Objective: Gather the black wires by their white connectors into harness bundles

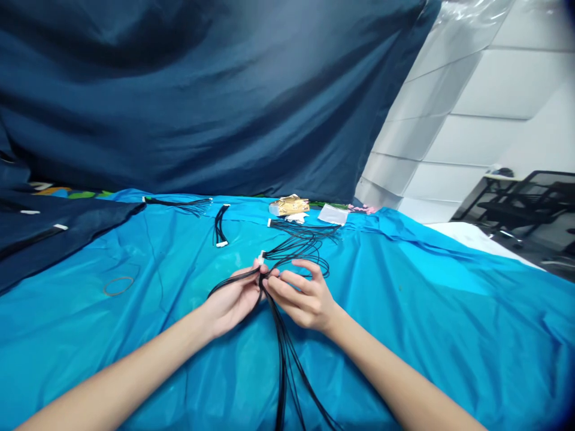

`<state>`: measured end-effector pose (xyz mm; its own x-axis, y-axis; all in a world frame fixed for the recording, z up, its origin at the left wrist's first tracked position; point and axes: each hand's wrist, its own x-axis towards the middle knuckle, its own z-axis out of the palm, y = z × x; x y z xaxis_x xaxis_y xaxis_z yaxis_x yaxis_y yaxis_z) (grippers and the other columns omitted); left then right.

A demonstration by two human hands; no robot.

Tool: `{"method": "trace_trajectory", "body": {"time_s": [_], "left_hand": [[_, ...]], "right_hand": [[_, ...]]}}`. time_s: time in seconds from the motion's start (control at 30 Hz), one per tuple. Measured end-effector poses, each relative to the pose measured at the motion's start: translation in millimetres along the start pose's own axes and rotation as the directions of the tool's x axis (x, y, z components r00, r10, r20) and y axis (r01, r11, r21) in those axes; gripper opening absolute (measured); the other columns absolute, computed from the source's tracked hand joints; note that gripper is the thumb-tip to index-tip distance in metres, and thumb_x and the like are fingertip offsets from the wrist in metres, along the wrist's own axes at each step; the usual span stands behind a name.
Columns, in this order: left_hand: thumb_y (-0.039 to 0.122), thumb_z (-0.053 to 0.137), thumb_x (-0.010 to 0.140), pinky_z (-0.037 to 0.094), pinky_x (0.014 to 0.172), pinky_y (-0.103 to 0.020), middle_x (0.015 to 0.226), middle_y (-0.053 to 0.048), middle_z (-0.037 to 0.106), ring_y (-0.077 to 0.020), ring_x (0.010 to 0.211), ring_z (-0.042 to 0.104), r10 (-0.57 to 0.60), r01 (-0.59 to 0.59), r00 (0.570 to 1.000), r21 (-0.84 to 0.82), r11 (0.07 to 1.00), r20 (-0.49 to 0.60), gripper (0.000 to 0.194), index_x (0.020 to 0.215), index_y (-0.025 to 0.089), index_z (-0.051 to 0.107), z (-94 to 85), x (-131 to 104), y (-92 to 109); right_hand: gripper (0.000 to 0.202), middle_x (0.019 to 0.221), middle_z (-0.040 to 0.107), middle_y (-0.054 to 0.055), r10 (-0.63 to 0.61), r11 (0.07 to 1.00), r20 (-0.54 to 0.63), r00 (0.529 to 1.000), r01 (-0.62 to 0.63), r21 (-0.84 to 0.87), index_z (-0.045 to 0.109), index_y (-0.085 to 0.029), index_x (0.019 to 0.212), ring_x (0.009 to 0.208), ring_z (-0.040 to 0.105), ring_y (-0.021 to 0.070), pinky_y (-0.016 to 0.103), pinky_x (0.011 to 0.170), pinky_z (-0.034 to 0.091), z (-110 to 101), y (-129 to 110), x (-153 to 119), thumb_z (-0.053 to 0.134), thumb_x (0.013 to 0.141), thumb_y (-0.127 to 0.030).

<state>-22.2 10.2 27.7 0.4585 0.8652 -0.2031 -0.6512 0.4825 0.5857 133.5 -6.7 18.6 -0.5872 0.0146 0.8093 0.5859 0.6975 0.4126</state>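
Both hands meet over the middle of the blue cloth, at a white connector (pixel 261 258) with black wires. My left hand (pixel 233 302) is closed around the connector, and some wires loop across its fingers. My right hand (pixel 303 296) pinches the black wires (pixel 281 341) just beside the connector, its other fingers curled loosely. From there the wires hang down toward the bottom edge of the view. Right behind the hands lies a loose bundle of black wires (pixel 305 245) on the cloth. Exactly where the fingertips touch is partly hidden.
Farther back on the blue cloth (pixel 404 335) lie a short wire harness (pixel 220 226), a longer one (pixel 179 205), a gold packet (pixel 290 205) and a clear plastic bag (pixel 333 214). A rubber band (pixel 118 286) rests at left. A dark curtain (pixel 202 102) hangs behind.
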Motion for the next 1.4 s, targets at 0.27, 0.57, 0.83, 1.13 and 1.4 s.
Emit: {"method": "trace_trajectory", "body": {"time_s": [0.27, 0.57, 0.83, 1.13, 1.4], "left_hand": [[0.005, 0.041, 0.082, 0.046, 0.063, -0.019, 0.062, -0.001, 0.059, -0.0069, 0.057, 0.054, 0.023, -0.023, 0.999, -0.003, 1.000, -0.029, 0.025, 0.066, 0.012, 0.059, -2.5, 6, 1], [0.013, 0.045, 0.082, 0.047, 0.082, -0.038, 0.076, -0.008, 0.065, -0.0191, 0.079, 0.063, 0.069, -0.061, 0.996, 0.113, 0.992, -0.063, 0.021, 0.065, 0.011, 0.057, -0.9, 3, 2], [0.015, 0.049, 0.081, 0.048, 0.066, -0.024, 0.074, -0.007, 0.066, -0.0167, 0.077, 0.063, 0.103, -0.093, 0.993, 0.141, 0.986, -0.063, 0.018, 0.066, 0.011, 0.058, -1.6, 2, -3], [0.021, 0.057, 0.076, 0.048, 0.065, -0.023, 0.070, -0.004, 0.064, -0.0124, 0.071, 0.060, 0.161, -0.173, 0.983, 0.170, 0.970, 0.082, 0.012, 0.070, 0.011, 0.062, -8.5, 3, -8], [0.021, 0.062, 0.072, 0.049, 0.064, -0.022, 0.071, -0.003, 0.064, -0.0115, 0.069, 0.060, 0.176, -0.190, 0.979, 0.151, 0.970, 0.100, 0.009, 0.071, 0.012, 0.062, -7.5, 2, -11]], "right_hand": [[0.015, 0.088, 0.067, 0.000, 0.402, 0.871, 0.042, 0.915, -0.396, 0.291, 0.063, -0.022, 0.089, 0.083, 0.056, 0.0159, 0.034, 0.076, 0.045, -2, -7, 10, 0.057, 0.077, -0.016], [0.014, 0.062, 0.055, -0.001, 0.900, -0.066, 0.263, 0.349, -0.487, 0.871, 0.062, -0.022, 0.086, 0.059, 0.056, 0.0113, 0.025, 0.052, 0.048, -27, 18, 22, 0.051, 0.082, -0.029], [0.013, 0.066, 0.055, -0.001, 0.694, 0.697, -0.112, 0.711, -0.624, 0.355, 0.067, -0.020, 0.086, 0.057, 0.048, 0.0080, 0.022, 0.051, 0.038, -28, 13, 18, 0.061, 0.075, -0.014], [0.007, 0.061, 0.058, 0.002, 0.525, 0.844, -0.002, 0.851, -0.521, 0.130, 0.064, -0.015, 0.076, 0.056, 0.045, 0.0116, 0.027, 0.054, 0.035, -7, -5, 11, 0.058, 0.078, -0.016], [0.008, 0.061, 0.058, 0.002, 0.547, 0.832, 0.008, 0.837, -0.545, 0.107, 0.063, -0.015, 0.075, 0.056, 0.046, 0.0114, 0.027, 0.056, 0.035, -6, -7, 10, 0.056, 0.079, -0.015]]}}
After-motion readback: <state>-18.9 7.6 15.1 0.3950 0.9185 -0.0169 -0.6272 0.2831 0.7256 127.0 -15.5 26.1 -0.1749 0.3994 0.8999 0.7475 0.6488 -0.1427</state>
